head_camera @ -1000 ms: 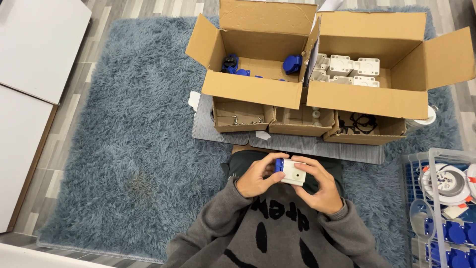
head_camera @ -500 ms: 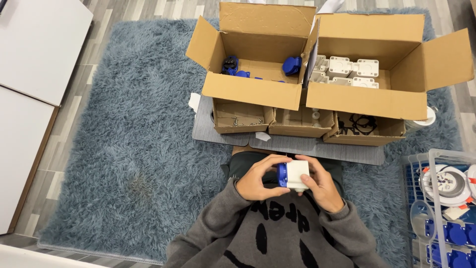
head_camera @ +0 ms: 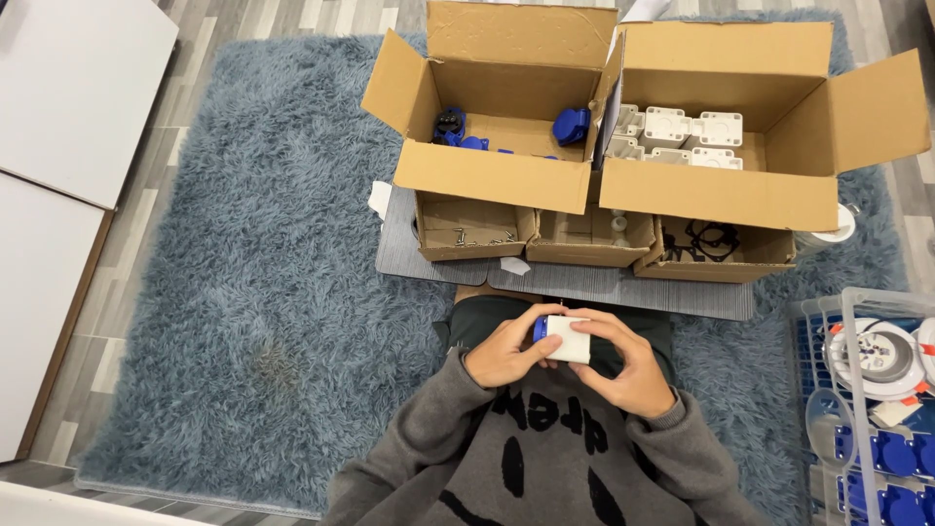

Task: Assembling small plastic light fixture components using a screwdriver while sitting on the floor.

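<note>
Both of my hands hold one small part in front of my chest: a white box-shaped housing (head_camera: pixel 569 339) with a blue piece (head_camera: pixel 539 328) at its left end. My left hand (head_camera: pixel 504 351) wraps it from the left, fingers curled over the blue end. My right hand (head_camera: pixel 633 362) grips it from the right and above. Ahead of me stand two open cardboard boxes: the left box (head_camera: pixel 492 177) holds loose blue parts (head_camera: pixel 571 126), the right box (head_camera: pixel 719 195) holds several white housings (head_camera: pixel 682 131).
Three low cardboard trays sit in front of the boxes on a grey mat (head_camera: pixel 399 253): small metal bits (head_camera: pixel 474 237), white bits (head_camera: pixel 614 222) and black rings (head_camera: pixel 709 237). A clear plastic crate (head_camera: pixel 870 390) with blue and white items is at right. White panels (head_camera: pixel 68 88) lie left of the blue shaggy rug (head_camera: pixel 243 292).
The part has turned in my hands: the blue end now points left and the white face shows more. My hands stay close in front of my chest.
</note>
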